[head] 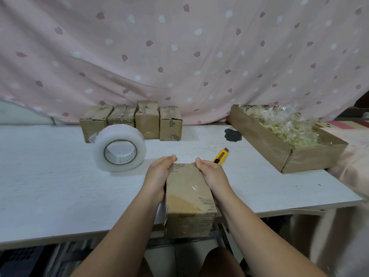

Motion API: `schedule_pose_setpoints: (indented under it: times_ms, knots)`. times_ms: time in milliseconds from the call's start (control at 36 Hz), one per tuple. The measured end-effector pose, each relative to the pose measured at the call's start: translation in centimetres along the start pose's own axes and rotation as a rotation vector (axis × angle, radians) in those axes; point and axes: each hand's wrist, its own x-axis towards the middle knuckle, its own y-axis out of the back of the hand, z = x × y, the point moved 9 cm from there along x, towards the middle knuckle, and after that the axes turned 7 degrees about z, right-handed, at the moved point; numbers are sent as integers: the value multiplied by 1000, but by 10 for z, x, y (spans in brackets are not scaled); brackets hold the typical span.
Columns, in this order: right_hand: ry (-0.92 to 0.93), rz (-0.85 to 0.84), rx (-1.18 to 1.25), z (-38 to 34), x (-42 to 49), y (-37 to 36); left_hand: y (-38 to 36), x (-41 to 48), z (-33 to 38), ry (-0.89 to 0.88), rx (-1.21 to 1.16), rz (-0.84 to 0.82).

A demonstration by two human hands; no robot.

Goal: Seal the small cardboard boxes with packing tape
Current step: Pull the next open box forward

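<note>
Now: the small cardboard box (187,196) sits at the near edge of the table (50,186), and its near end appears to overhang toward the person. The left hand (157,176) clasps its left side and the right hand (211,174) its right side. Both palms lie against the cardboard with fingertips curled over the far top edge. Neither hand is free.

A strip of clear tape (191,186) runs glossy along the top face toward the near face. It shows wrinkles mid-top, and the near end looks ragged.

Box as dial centre:
- Tape roll (119,148) at 10 o'clock, standing on its rim, well apart from the box.
- Yellow utility knife (220,155) at 1 o'clock, just beyond the right hand.
- Row of four boxes (147,120) at 11 to 12 o'clock, against the pink cloth (179,47).
- Open cardboard tray (257,134) of cellophane-wrapped pieces at 2 o'clock.
- Dark lump (232,134) at 1 o'clock, farther back than the knife.

Judgement: the step in hand is pressing the tape down on this box.
- Steady the box with one hand and sweep the other from mid-strip outward, so air escapes rather than gets trapped.
- Rub firmly over the far edge and corners, where tape tends to lift.
- Check that the seam is fully covered before the box joins the row.
- Slide the box farther onto the table first, since the overhang invites a tip under pressure.
</note>
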Motion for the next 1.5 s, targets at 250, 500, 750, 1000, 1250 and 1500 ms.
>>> schedule_pose_setpoints:
  times_ms: [250,500,750,1000,1250,1500]
  knots:
    - [-9,16,23,0,-2,1,6,-12,8,-182,114,3]
    - [-26,10,37,2,-1,0,10,-9,13,-215,165,93]
    - [6,41,-8,4,3,3,14,-21,20,-323,135,59]
    - [92,399,27,11,3,11,53,-22,41,-369,213,163]
    - [139,521,127,11,-5,11,72,-49,47,-503,441,309]
    - [288,331,-87,18,-27,9,44,-69,11,-476,334,178]
